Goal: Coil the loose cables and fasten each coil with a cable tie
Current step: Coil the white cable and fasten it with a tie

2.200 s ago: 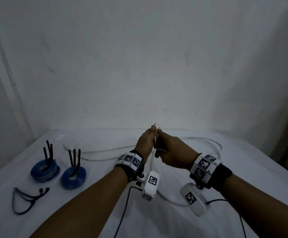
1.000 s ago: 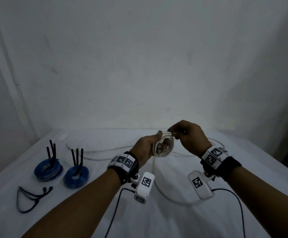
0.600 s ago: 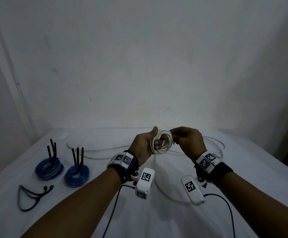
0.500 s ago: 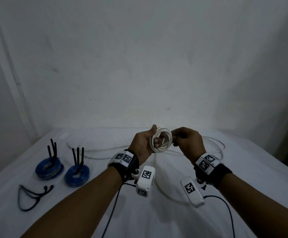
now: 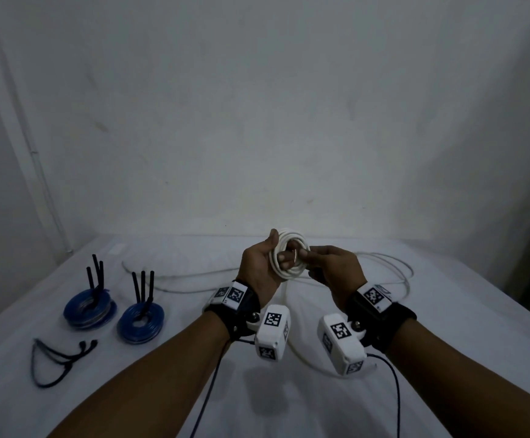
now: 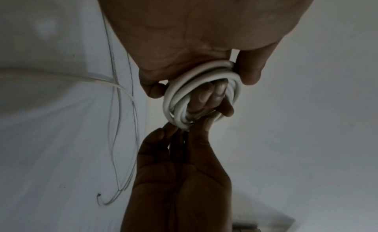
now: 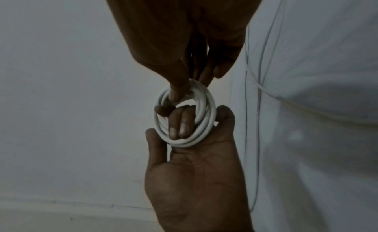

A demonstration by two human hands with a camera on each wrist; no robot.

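Note:
A small white cable coil (image 5: pixel 289 274) is held up above the table. My left hand (image 5: pixel 258 263) grips it, thumb over the top and fingers curled through the loop, as the left wrist view shows on the coil (image 6: pixel 174 96). My right hand (image 5: pixel 330 267) pinches the coil's right side with thumb and forefinger. In the right wrist view the pinch sits on the upper rim of the coil (image 7: pixel 208 115). The rest of the white cable (image 5: pixel 393 263) trails loose across the table behind the hands.
Two blue coils (image 5: pixel 89 311) (image 5: pixel 140 322) lie at the left, each bound with black ties that stick upward. Loose black cable ties (image 5: pixel 58 358) lie in front of them. A white cloth (image 5: pixel 447 358) covers the table, with a wall close behind.
The cable end held between both hands has been wound into a small coil on my left fingers. My right hand has come back in to pinch the coil's right side.

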